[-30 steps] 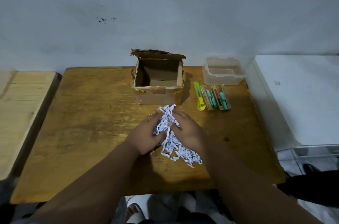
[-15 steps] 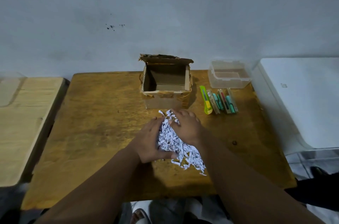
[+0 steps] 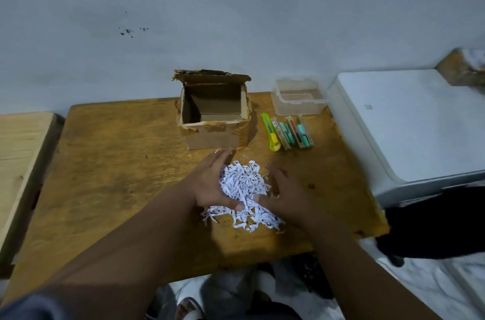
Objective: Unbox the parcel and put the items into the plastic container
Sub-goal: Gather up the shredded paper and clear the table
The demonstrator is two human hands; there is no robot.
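your left hand (image 3: 210, 183) lies against the 9 o'clock side of the shredded paper (image 3: 244, 183), fingers straight and pointing toward 12, thumb at the heap's near edge; it cups the strips rather than gripping them. your right hand (image 3: 284, 196) sits at the 3 o'clock side, fingers spread and loosely bent, touching the strips with nothing pinched. the paper is a loose white heap on the wooden table (image 3: 118, 149) between both hands, with some strips spilling toward 6 o'clock. at 12 o'clock from the heap stands the cardboard box (image 3: 215, 136), open, its back flap up. at 1 o'clock lie a yellow-green cutter (image 3: 271, 133) and, just beside it, small packs (image 3: 294, 133) with teal and red items, side by side. the clear plastic container (image 3: 299, 102) stands open-topped beyond them at the table's far right corner, apart from the box.
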